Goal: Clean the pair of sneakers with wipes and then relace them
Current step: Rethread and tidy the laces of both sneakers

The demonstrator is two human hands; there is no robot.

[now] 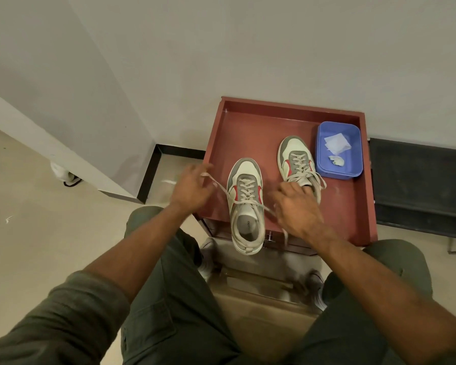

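The left hand (pixel 191 187) pinched one end of the lace (pixel 223 189) and held it out taut to the left of the near shoe (pixel 245 206). The right hand (pixel 296 209) lay curled, back up, between the two shoes, with the other lace end running to it; its fingers were blurred, so whether they gripped the lace I could not tell. Both forearms reached forward over the person's knees, sleeves pushed up.

The shoes stood on a red-brown tray (pixel 353 206) with a raised rim, toes toward the wall (pixel 248 48). The near shoe sat at the front edge, its heel overhanging. The far shoe (pixel 296 159) stood further back and to the right, laced, its ends hanging loose. Just beside it, in the tray's right corner, lay a blue tub (pixel 353 169) holding a flat wipe (pixel 337 144) and a crumpled one (pixel 337 160). The tray stood against a pale wall on a beige floor (pixel 37 233), near a corner with dark skirting.
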